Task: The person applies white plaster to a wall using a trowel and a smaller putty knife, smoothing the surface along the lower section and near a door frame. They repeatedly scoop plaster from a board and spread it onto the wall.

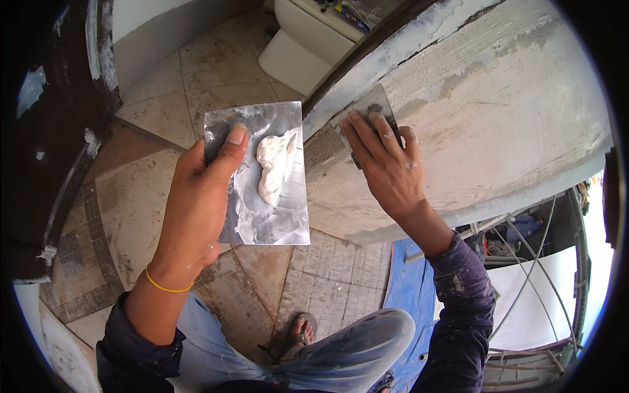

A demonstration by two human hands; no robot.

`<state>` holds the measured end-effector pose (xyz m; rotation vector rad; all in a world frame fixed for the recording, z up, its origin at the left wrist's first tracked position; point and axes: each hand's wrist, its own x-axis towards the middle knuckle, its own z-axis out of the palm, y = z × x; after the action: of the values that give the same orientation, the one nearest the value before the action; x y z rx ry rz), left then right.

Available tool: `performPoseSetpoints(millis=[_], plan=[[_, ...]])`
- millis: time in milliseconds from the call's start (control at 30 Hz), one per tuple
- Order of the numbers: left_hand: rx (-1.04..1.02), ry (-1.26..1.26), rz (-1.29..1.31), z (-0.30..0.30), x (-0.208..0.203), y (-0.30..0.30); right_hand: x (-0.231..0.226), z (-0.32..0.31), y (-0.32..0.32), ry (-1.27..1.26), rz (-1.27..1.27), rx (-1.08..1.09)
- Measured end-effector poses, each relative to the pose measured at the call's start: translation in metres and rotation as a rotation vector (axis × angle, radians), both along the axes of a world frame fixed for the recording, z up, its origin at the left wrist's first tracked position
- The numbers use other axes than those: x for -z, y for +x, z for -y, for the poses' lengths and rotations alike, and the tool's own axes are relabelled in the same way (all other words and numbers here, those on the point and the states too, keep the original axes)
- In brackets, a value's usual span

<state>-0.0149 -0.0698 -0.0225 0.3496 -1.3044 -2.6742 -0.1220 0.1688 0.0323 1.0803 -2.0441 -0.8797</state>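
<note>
My left hand (208, 180) grips a flat rectangular metal plate (252, 216), thumb on top and fingers underneath. On the plate lies a thick lump of white filler paste (274, 167), with thin smears around it. My right hand (388, 160) holds a dark, flat scraper blade (377, 101) against the wall, its fingers spread over the blade's face. The blade touches the grey plastered wall (498, 111) beside the door frame's edge. White specks dot the fingers of my right hand.
A white toilet (298, 49) stands beyond the doorway at the top. A dark door (46, 131) with white patches is on the left. Tiled floor (334, 268) lies below, with a blue sheet (409, 281) at right. Metal rods (534, 262) cross the far right.
</note>
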Motion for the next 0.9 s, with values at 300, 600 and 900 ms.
performPoseSetpoints(millis=[300, 600, 900], plan=[[0.014, -0.009, 0.0, -0.003, -0.003, 0.005, 0.008, -0.018, 0.001, 0.01, -0.04, 0.028], [0.115, 0.075, 0.021, -0.002, -0.002, 0.007, -0.005, -0.06, 0.049, -0.012, 0.064, 0.28], [0.626, 0.567, 0.106, -0.038, -0.001, 0.013, 0.004, -0.035, 0.115, -0.649, 0.994, -0.496]])
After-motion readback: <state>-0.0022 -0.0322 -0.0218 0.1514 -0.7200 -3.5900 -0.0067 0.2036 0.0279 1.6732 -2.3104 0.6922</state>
